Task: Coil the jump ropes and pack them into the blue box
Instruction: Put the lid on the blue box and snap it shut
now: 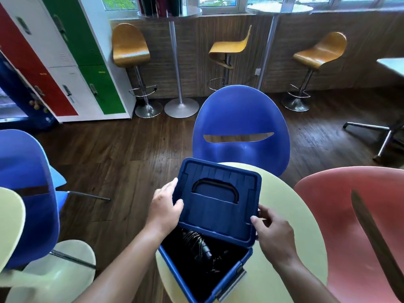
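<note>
A blue box point(175, 267) stands on a round pale yellow table point(290, 206), its dark inside partly showing. Coiled jump ropes point(197, 243) with dark handles lie inside it. Over the box's far half a blue lid point(216, 206) with a black carry handle is tilted up. My left hand point(165, 204) grips the lid's left edge, thumb on top. My right hand point(273, 232) holds the lid's right edge near its front corner. The lid hides the back of the box.
A blue chair point(240, 119) stands just behind the table, a pink chair point(341, 226) to the right, another blue chair point(26, 189) to the left. Pale seats point(65, 270) lie at lower left. Bar stools and coloured lockers point(65, 57) line the far wall.
</note>
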`<action>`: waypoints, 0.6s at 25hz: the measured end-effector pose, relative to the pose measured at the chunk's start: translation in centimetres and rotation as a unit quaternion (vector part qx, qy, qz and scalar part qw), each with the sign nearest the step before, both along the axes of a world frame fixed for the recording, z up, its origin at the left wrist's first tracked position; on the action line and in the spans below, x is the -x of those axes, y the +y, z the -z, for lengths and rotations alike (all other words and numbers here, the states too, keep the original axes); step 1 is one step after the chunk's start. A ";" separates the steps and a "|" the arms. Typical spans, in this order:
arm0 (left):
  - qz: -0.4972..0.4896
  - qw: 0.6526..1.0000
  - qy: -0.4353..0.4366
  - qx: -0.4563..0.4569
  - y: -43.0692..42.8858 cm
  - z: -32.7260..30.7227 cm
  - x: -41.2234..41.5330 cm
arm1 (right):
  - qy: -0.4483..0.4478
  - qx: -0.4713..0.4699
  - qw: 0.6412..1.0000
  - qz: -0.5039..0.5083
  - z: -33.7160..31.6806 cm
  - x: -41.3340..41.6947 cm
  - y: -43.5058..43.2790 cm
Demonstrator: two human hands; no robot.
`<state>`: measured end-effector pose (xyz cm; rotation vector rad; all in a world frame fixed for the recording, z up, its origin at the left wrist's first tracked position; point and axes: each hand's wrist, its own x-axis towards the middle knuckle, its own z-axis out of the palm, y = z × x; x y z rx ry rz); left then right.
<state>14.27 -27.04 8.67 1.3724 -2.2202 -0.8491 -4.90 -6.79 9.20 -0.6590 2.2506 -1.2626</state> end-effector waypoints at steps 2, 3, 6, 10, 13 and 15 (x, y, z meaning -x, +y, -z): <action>0.021 1.000 -0.018 -0.007 -0.2 0.2 -1.3 | -0.047 -0.005 0.999 0.008 0.7 -1.9 1.6; 0.036 0.999 -0.026 -0.011 -0.4 0.4 -1.7 | -0.076 -0.007 0.997 0.017 1.0 -2.8 2.3; 0.083 0.995 -0.055 -0.017 -0.9 0.8 -2.4 | -0.158 -0.026 0.986 0.039 1.8 -5.2 4.3; 0.107 0.988 -0.108 -0.037 -1.5 1.9 -3.0 | -0.254 -0.039 0.965 0.047 1.7 -8.0 6.0; 0.126 0.983 -0.132 -0.031 -1.6 2.9 -3.5 | -0.314 -0.045 0.947 0.045 1.3 -9.3 6.3; 0.132 0.983 -0.130 -0.013 -1.6 3.2 -3.6 | -0.347 -0.051 0.936 0.039 1.0 -9.9 6.3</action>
